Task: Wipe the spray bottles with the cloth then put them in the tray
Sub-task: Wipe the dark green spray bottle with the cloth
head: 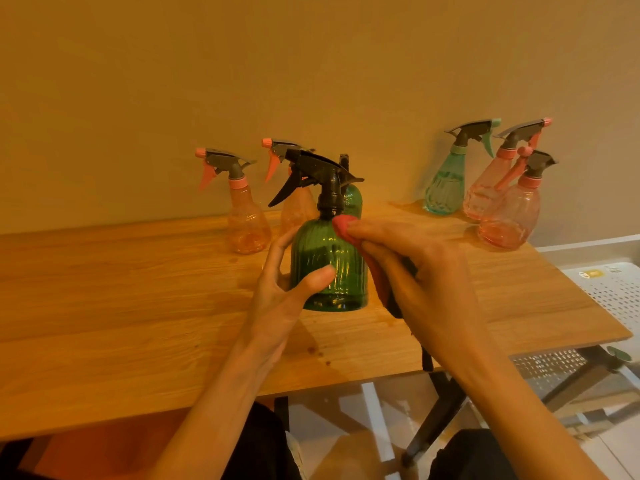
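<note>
Green bottle (329,268) stands upright near the middle of the wooden table (121,306), and the wiping step looks to be in hand on it. Left hand (284,289) grasps its ribbed body, thumb across the front and fingers curled round the far left side. Right hand (422,271) pinches a red cloth (346,226) and presses it against the bottle's shoulder, just below the black collar; more cloth trails down under the palm along the bottle's right side.

Judging from this, the wipe is only part done: the trigger head and the front ribs are uncovered. Next move likely calls for turning the bottle in the left hand while the cloth runs down the grooves, then carrying it off to the white tray (616,289) past the table's right edge.

Bottle body is clear green plastic, bell-shaped, with vertical ribs that will catch the cloth; its trigger head is matt black. Cloth looks soft and bunched. Behind it stands a second green bottle (353,199), mostly hidden. At the back left are two orange bottles (247,223) with salmon triggers; at the back right a teal bottle (445,188) and two pink bottles (512,216), the pink pair touching. None of them is in the tray yet. Tray is perforated white plastic
</note>
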`<state>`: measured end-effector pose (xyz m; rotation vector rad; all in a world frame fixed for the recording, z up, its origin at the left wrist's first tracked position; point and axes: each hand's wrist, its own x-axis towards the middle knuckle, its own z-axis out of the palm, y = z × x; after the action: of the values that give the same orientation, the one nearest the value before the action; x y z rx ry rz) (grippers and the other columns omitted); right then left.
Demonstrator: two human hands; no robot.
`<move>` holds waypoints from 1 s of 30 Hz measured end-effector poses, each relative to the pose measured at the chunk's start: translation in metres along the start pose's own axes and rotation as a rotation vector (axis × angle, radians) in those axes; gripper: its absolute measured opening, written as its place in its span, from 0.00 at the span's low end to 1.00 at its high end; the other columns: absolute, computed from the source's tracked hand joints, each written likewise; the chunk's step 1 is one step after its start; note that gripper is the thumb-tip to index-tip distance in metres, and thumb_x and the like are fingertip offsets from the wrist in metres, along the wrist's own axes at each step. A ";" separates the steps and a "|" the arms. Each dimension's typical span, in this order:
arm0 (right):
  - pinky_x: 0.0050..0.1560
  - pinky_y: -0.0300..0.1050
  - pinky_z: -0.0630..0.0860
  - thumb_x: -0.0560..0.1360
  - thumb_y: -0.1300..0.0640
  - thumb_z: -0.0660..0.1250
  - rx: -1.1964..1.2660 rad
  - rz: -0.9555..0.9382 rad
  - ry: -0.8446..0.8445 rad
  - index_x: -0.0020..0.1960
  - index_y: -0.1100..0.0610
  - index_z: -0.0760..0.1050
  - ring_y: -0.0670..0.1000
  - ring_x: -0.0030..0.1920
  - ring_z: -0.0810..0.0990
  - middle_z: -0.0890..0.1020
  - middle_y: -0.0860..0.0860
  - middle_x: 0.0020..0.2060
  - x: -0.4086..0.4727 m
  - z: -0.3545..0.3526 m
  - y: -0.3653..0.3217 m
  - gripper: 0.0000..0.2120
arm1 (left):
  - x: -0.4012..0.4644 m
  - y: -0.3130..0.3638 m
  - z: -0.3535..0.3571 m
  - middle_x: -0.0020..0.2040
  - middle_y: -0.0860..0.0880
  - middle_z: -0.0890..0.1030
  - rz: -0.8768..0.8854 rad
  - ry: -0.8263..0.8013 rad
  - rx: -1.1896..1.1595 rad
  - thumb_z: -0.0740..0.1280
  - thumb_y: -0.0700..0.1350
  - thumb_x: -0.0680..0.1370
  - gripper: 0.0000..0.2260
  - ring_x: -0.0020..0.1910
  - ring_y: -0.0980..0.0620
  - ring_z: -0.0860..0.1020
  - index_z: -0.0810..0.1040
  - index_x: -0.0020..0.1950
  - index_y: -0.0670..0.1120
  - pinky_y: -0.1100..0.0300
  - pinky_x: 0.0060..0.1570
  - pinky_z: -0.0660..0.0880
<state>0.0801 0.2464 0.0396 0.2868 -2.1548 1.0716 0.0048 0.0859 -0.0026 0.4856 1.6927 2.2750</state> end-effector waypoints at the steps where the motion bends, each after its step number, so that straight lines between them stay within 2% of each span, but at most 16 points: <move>1: 0.53 0.29 0.74 0.82 0.62 0.65 -0.009 -0.011 0.005 0.63 0.52 0.81 0.33 0.52 0.80 0.81 0.35 0.51 0.000 0.000 -0.001 0.13 | -0.001 0.000 0.000 0.61 0.48 0.83 0.001 -0.008 -0.002 0.78 0.52 0.60 0.40 0.59 0.49 0.83 0.72 0.72 0.54 0.57 0.47 0.82; 2: 0.54 0.30 0.74 0.82 0.62 0.65 -0.011 -0.010 0.008 0.63 0.52 0.81 0.34 0.54 0.80 0.82 0.38 0.53 0.003 0.000 -0.002 0.13 | -0.001 -0.001 0.001 0.61 0.48 0.83 0.003 -0.017 0.004 0.78 0.52 0.60 0.40 0.59 0.49 0.83 0.72 0.72 0.55 0.57 0.47 0.82; 5: 0.53 0.33 0.77 0.82 0.62 0.64 0.010 0.019 0.014 0.63 0.54 0.82 0.36 0.53 0.81 0.83 0.39 0.52 0.016 0.001 -0.002 0.13 | -0.002 0.000 0.005 0.61 0.48 0.82 -0.004 -0.030 0.007 0.78 0.52 0.60 0.39 0.59 0.50 0.83 0.73 0.71 0.55 0.57 0.47 0.82; 8: 0.57 0.38 0.77 0.82 0.62 0.64 0.014 -0.013 0.049 0.64 0.55 0.81 0.36 0.57 0.79 0.83 0.45 0.60 0.012 0.006 -0.002 0.13 | 0.001 0.001 0.005 0.62 0.47 0.83 -0.003 -0.011 -0.018 0.78 0.51 0.61 0.39 0.60 0.47 0.83 0.73 0.72 0.54 0.55 0.49 0.82; 10: 0.62 0.45 0.78 0.82 0.61 0.64 0.010 -0.032 0.083 0.66 0.56 0.79 0.42 0.63 0.79 0.80 0.46 0.65 -0.004 0.011 0.000 0.14 | 0.002 0.003 0.004 0.60 0.48 0.84 -0.007 -0.001 -0.040 0.78 0.50 0.61 0.39 0.60 0.46 0.83 0.72 0.72 0.53 0.54 0.49 0.82; 12: 0.63 0.52 0.79 0.81 0.58 0.64 0.008 -0.039 0.111 0.67 0.55 0.78 0.49 0.65 0.79 0.78 0.46 0.68 -0.024 0.018 0.002 0.15 | 0.003 0.003 0.004 0.58 0.48 0.85 -0.016 0.007 -0.064 0.78 0.50 0.61 0.39 0.59 0.47 0.84 0.72 0.72 0.53 0.56 0.48 0.82; 14: 0.64 0.55 0.78 0.81 0.58 0.63 0.020 -0.039 0.109 0.67 0.56 0.78 0.50 0.68 0.77 0.77 0.47 0.69 -0.044 0.025 0.004 0.16 | 0.004 0.004 0.002 0.55 0.50 0.86 -0.011 0.014 -0.084 0.77 0.50 0.61 0.40 0.56 0.49 0.85 0.72 0.72 0.53 0.59 0.46 0.82; 17: 0.68 0.56 0.74 0.81 0.59 0.64 0.057 -0.016 0.093 0.67 0.56 0.78 0.49 0.72 0.73 0.77 0.47 0.69 -0.066 0.030 0.005 0.16 | 0.004 0.005 0.002 0.54 0.52 0.87 0.005 0.027 -0.098 0.77 0.51 0.60 0.41 0.54 0.51 0.85 0.71 0.73 0.53 0.61 0.44 0.81; 21: 0.67 0.59 0.75 0.80 0.62 0.65 0.072 -0.018 0.143 0.67 0.58 0.78 0.51 0.72 0.74 0.78 0.49 0.69 -0.071 0.031 0.003 0.16 | 0.002 0.005 0.006 0.57 0.50 0.85 0.005 0.048 -0.092 0.77 0.53 0.60 0.42 0.56 0.50 0.84 0.71 0.74 0.53 0.60 0.45 0.81; 26: 0.68 0.58 0.74 0.80 0.63 0.65 0.015 -0.082 0.171 0.66 0.61 0.78 0.53 0.72 0.73 0.79 0.51 0.68 -0.065 0.031 0.004 0.15 | -0.001 0.002 0.011 0.57 0.50 0.85 -0.008 0.045 -0.075 0.76 0.52 0.67 0.35 0.55 0.53 0.85 0.73 0.73 0.52 0.62 0.45 0.80; 28: 0.69 0.57 0.74 0.79 0.63 0.65 -0.009 -0.097 0.167 0.66 0.61 0.78 0.54 0.72 0.73 0.79 0.52 0.67 -0.064 0.030 0.005 0.15 | -0.002 0.000 0.011 0.57 0.50 0.86 -0.022 0.025 -0.062 0.73 0.51 0.70 0.30 0.54 0.55 0.84 0.74 0.73 0.50 0.64 0.45 0.80; 30: 0.69 0.55 0.73 0.79 0.63 0.65 -0.021 -0.107 0.167 0.65 0.62 0.79 0.54 0.72 0.74 0.79 0.53 0.67 -0.062 0.031 0.006 0.15 | -0.003 0.001 0.011 0.59 0.50 0.85 -0.032 0.010 -0.045 0.75 0.55 0.69 0.33 0.56 0.54 0.84 0.74 0.73 0.50 0.64 0.47 0.80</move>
<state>0.1070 0.2201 -0.0185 0.2892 -1.9782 0.9771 0.0117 0.0944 0.0006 0.4347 1.6378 2.2912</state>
